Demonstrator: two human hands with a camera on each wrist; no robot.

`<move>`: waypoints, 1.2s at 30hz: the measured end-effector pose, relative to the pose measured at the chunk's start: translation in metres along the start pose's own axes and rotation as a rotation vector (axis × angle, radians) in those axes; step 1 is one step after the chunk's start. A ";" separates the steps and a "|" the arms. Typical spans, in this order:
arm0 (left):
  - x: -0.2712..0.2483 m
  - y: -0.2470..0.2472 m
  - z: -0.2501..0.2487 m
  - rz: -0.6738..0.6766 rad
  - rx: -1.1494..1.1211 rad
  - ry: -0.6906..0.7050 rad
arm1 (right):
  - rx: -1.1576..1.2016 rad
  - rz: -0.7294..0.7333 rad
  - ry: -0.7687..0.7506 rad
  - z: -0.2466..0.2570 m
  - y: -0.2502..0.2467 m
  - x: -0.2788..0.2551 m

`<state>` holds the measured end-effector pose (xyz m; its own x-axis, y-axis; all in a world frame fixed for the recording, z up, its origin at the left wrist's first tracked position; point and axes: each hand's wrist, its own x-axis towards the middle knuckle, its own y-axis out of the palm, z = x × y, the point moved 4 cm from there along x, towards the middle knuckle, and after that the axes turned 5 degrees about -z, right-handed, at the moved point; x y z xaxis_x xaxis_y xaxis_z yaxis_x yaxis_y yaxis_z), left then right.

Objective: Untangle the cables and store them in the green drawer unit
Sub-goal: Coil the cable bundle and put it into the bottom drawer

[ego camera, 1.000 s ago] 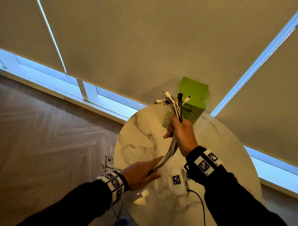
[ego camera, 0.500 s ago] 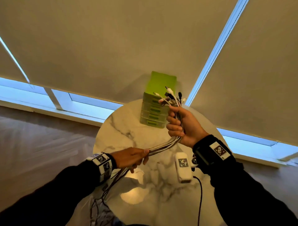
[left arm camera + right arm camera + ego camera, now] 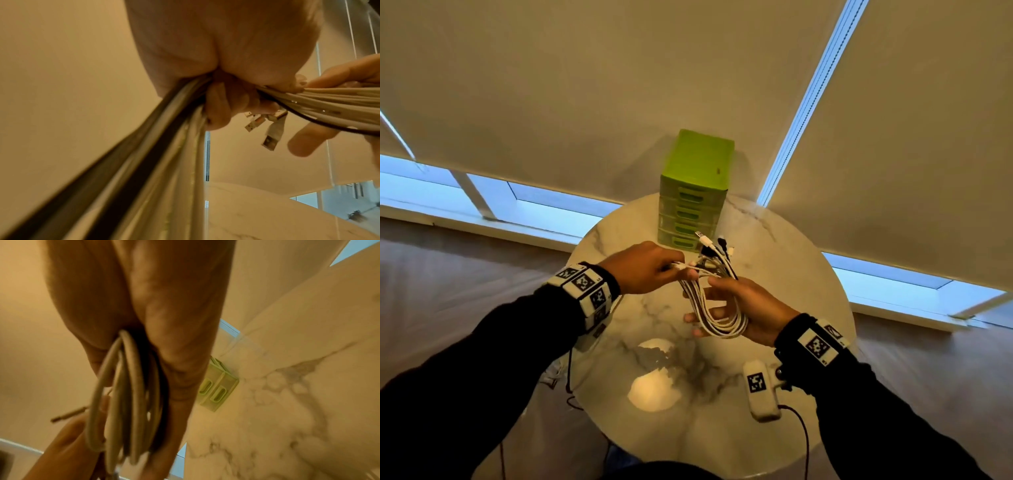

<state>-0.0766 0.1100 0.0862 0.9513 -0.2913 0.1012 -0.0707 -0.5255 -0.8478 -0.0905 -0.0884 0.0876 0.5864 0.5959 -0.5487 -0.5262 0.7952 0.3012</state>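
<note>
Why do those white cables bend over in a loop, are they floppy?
Probably yes. The cable bundle curves in a loop through the right hand while the left hand pinches the other end, so it likely droops when let go. Its plug ends splay apart and may snag.

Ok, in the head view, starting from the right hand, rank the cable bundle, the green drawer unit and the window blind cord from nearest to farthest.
1. cable bundle: looped in the right hand itself, with the left hand gripping its other side.
2. green drawer unit: standing at the table's far edge, beyond the plugs.
3. window blind cord: hanging between the blinds, up and to the right, behind the table.
</note>
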 end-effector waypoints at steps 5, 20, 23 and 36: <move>0.006 0.007 -0.002 -0.013 -0.051 -0.014 | -0.154 -0.003 -0.134 -0.008 0.005 -0.001; -0.018 0.027 -0.016 0.188 -0.396 -0.106 | -0.355 -0.083 -0.043 -0.029 -0.021 -0.002; -0.026 0.035 -0.007 0.188 -0.397 -0.180 | -0.220 0.005 0.028 -0.033 -0.024 -0.002; -0.023 0.043 -0.017 -0.135 -1.187 -0.689 | -0.275 -0.072 -0.167 -0.030 0.002 0.004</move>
<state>-0.1062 0.0802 0.0564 0.9018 0.0841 -0.4239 0.1532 -0.9794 0.1316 -0.1074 -0.0877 0.0625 0.7092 0.5672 -0.4187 -0.6127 0.7897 0.0317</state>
